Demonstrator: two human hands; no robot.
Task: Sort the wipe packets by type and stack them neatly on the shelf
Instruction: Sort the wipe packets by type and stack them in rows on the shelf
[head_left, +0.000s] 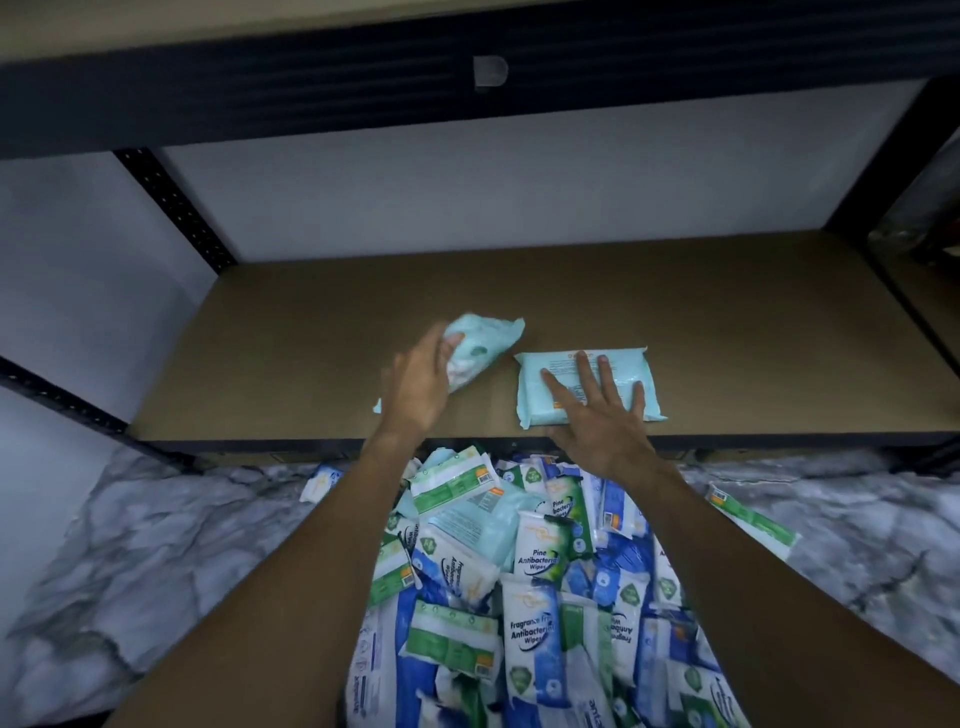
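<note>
Head view: the person's right hand (597, 410) presses flat, fingers spread, on a pale blue wipe packet (628, 366) lying near the front edge of the brown shelf (727, 338). Just to its left, the left hand (421, 384), blurred, grips a second pale blue packet (485, 345), tilted above the board. Below the front edge, a pile of mixed wipe packets (519, 571) covers the marbled floor (156, 545).

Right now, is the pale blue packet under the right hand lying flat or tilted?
Flat. The pale blue packet lies level on the shelf board; the right hand rests on it, fingers straight.
</note>
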